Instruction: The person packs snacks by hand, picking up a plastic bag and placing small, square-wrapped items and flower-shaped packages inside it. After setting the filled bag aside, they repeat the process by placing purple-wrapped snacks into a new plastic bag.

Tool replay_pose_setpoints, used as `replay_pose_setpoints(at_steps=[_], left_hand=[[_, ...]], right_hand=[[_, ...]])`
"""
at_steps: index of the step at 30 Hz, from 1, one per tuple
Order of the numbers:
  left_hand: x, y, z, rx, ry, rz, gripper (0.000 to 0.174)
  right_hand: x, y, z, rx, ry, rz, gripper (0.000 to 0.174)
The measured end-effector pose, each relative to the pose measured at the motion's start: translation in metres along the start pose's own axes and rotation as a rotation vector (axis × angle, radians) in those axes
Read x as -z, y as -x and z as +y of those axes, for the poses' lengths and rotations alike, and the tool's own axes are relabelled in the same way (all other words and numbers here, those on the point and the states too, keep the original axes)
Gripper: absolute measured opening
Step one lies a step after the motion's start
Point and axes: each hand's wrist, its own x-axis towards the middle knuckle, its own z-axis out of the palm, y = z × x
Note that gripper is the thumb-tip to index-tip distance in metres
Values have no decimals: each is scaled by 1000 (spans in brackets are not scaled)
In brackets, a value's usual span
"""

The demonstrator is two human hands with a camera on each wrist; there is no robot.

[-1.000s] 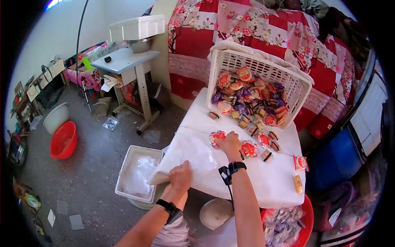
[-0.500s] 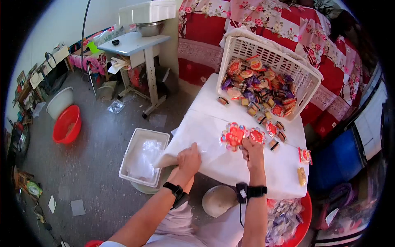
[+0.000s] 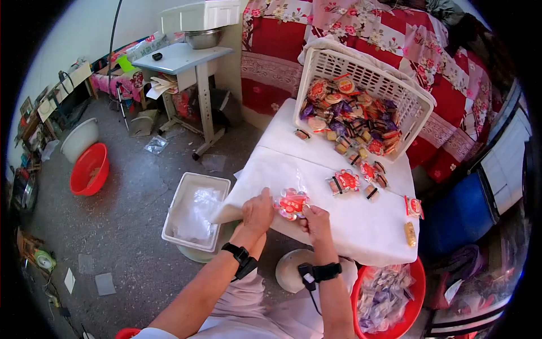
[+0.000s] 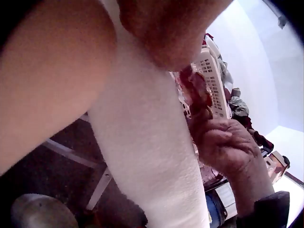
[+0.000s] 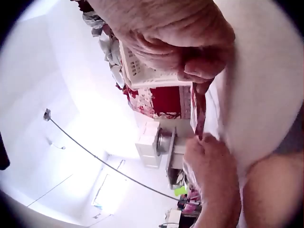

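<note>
A red flower-shaped packet (image 3: 292, 203) with pale, shiny petals is held between the hands above the near edge of the white-covered table (image 3: 350, 226). My right hand (image 3: 316, 222) pinches its right side between thumb and curled fingers. At its left end, my left hand (image 3: 258, 210) has thumb and fingertips together on the edge. The right wrist view shows the packet (image 5: 201, 111) edge-on, with the left hand (image 5: 211, 166) below it. In the left wrist view, the right hand (image 4: 228, 145) grips the dark-looking packet (image 4: 197, 88). More red flower packets (image 3: 345, 182) lie beyond.
A white plastic basket (image 3: 420, 121) of wrapped snacks lies tipped at the table's back. A white tray (image 3: 169, 217) with clear plastic stands left. Under the table's right corner is a red tub (image 3: 419, 282) of wrapped pieces. Two wrapped snacks (image 3: 410, 233) lie near the right edge.
My right hand has picked up a red flower packet from the table and brought it left and nearer, to my left hand. The left hand has shifted slightly to the packet's end.
</note>
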Motion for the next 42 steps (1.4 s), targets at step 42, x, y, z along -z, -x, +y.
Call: replay_pose_setpoints(at_steps=[42], left_hand=[[6,5,-6,-146,-39,-54,34]], right_hand=[[119,-111,-81,497,1446,335,63]])
